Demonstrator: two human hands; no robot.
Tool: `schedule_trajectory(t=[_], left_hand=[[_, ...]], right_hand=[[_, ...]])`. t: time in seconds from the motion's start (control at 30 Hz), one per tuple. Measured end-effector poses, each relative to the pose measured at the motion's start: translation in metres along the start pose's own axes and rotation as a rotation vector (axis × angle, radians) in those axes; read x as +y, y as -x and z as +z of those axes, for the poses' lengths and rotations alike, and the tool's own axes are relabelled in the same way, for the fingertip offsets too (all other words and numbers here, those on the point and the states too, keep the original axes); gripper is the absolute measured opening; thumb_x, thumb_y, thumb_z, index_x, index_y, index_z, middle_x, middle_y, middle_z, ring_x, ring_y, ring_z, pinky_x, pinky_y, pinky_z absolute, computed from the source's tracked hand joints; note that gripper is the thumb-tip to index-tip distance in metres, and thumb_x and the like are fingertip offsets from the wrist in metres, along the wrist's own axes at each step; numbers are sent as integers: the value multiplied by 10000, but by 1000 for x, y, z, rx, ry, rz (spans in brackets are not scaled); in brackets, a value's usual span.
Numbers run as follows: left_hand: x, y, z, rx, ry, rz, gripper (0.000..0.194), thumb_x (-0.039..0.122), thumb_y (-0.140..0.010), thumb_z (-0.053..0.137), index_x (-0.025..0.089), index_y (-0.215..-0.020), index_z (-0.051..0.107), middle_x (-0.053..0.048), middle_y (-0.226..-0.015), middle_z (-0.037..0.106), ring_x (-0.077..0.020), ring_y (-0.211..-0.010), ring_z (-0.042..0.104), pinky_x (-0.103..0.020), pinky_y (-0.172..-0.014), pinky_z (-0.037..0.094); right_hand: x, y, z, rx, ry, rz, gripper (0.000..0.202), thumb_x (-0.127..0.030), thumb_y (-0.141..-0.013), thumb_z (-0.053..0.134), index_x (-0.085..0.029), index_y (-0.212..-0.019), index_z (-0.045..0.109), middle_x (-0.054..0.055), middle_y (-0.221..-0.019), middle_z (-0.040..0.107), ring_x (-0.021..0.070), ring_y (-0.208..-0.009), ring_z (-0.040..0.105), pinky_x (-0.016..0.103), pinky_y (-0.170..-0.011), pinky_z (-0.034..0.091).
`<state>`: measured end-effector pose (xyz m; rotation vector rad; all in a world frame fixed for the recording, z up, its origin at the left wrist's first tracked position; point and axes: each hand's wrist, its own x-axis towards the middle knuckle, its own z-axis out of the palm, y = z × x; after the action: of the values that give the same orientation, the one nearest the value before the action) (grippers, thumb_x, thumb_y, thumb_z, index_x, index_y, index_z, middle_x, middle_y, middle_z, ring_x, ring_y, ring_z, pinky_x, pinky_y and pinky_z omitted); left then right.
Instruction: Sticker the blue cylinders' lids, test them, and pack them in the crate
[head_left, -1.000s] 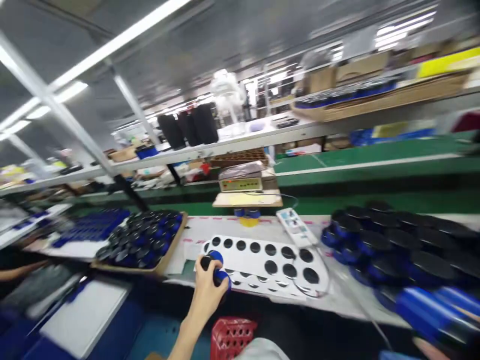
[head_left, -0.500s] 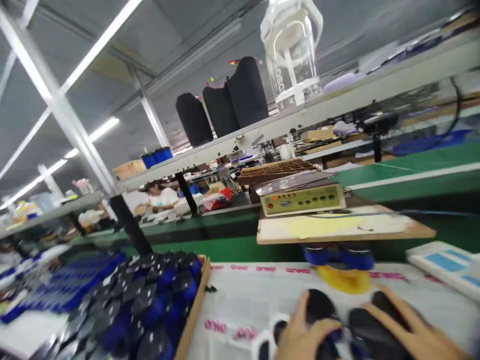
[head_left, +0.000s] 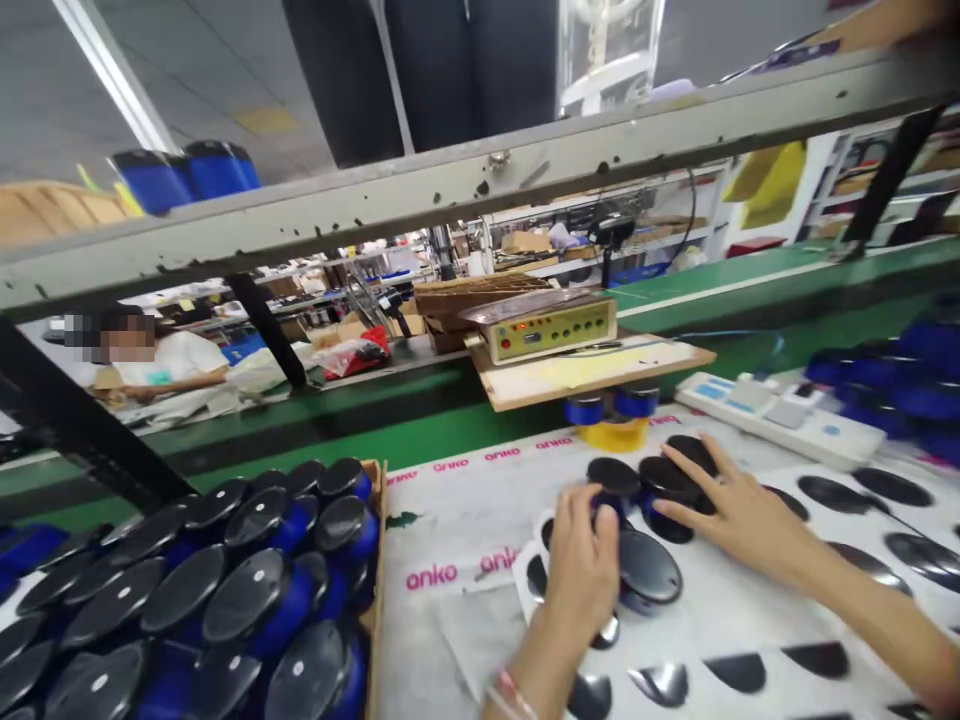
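My left hand (head_left: 579, 555) has its fingers curled against the near-left side of a round piece with a black top (head_left: 613, 478), thumb toward me. Just right of that thumb stands a larger round blue piece with a glossy black lid (head_left: 651, 568). My right hand (head_left: 739, 508) spreads its fingers over a cluster of black-topped round pieces (head_left: 666, 478), touching them. Under the left wrist lies a white backing sheet with black round stickers (head_left: 589, 695), partly hidden. More black ovals and half-discs (head_left: 739, 672) lie on white sheets to the right.
A box (head_left: 375, 600) of black-lidded blue containers (head_left: 251, 595) stands at left. Ahead, a yellow-green control unit (head_left: 551, 332) sits on a board (head_left: 600, 372) above a yellow roll (head_left: 613, 434). A white power strip (head_left: 780, 415) lies right. A metal shelf beam (head_left: 420, 190) crosses overhead; a person (head_left: 180, 360) sits beyond.
My view has tilted down and levelled, bringing the sheets on the right into sight. Both hands stay among the black-topped pieces, and the right hand's fingers spread over them.
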<state>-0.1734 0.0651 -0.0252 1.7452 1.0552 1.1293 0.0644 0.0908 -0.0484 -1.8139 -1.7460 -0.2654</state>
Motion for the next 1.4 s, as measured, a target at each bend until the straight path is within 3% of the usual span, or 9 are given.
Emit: schedule_trajectory(t=[0.1, 0.2, 0.5, 0.63, 0.73, 0.83, 1.0, 1.17, 1.4], left_hand=[[-6, -4, 3, 77, 97, -66, 423, 447, -973, 221, 204, -1156, 515, -85, -1140, 567, -191, -1034, 532, -374, -950, 414], [-13, -12, 5, 127, 199, -138, 479, 516, -961, 234, 173, -1093, 541, -63, -962, 606, -155, -779, 581, -337, -719, 490], [-20, -11, 12, 271, 281, -193, 405, 511, -922, 425, 140, -947, 585, -4, -779, 605, -104, -614, 567, -274, -589, 488], [-13, -7, 14, 282, 264, -192, 398, 515, -904, 457, 140, -922, 588, -5, -761, 610, -105, -602, 562, -261, -566, 473], [-2, -2, 9, 318, 240, -193, 438, 575, -835, 515, 153, -926, 591, -28, -792, 638, -124, -620, 580, -246, -541, 461], [9, 18, 7, 448, 194, -193, 389, 526, -786, 612, 183, -968, 591, -26, -866, 648, -137, -698, 598, -230, -578, 475], [14, 64, 36, 605, -50, -213, 373, 529, -803, 575, 223, -1016, 577, -34, -973, 635, -151, -718, 586, -272, -657, 495], [15, 73, 71, 536, -311, -212, 540, 516, -786, 585, 279, -1261, 484, -67, -1251, 536, -228, -982, 580, -362, -852, 466], [19, 76, 75, 450, -461, -218, 634, 395, -759, 668, 307, -1337, 424, -64, -1240, 564, -234, -957, 599, -420, -876, 476]], right_hand=[[0, 15, 2, -107, 27, 11, 724, -680, -814, 388, -278, -1416, 386, 135, -1492, 289, 396, -1104, 523, 571, -833, 434], [2, 22, 0, -157, 8, 7, 691, -664, -852, 348, -314, -1446, 303, 109, -1518, 225, 381, -1123, 505, 599, -862, 414], [2, 30, -17, -183, -218, -26, 583, -514, -895, 408, -245, -1409, 355, 169, -1506, 194, 388, -1185, 465, 637, -888, 384], [3, 38, -43, -92, -308, -39, 484, -421, -914, 403, -229, -1358, 403, 151, -1416, 376, 306, -1202, 473, 525, -912, 433], [32, 43, -72, -6, -339, -53, 373, -416, -919, 403, -236, -1226, 514, 83, -1181, 589, 228, -1088, 549, 382, -898, 463], [87, 48, -88, 92, -287, 38, 346, -434, -916, 373, -191, -1029, 593, 79, -900, 649, 229, -865, 602, 376, -790, 482], [161, 44, -72, 80, -181, 131, 339, -481, -818, 454, -182, -840, 613, 73, -696, 610, 273, -675, 581, 411, -622, 442], [166, 42, -57, 34, -248, 92, 247, -365, -813, 405, -209, -821, 597, 62, -772, 629, 270, -749, 599, 384, -640, 428], [161, 48, -65, 118, -416, 65, 255, -403, -838, 434, -221, -943, 576, 37, -819, 663, 199, -674, 625, 315, -660, 463]])
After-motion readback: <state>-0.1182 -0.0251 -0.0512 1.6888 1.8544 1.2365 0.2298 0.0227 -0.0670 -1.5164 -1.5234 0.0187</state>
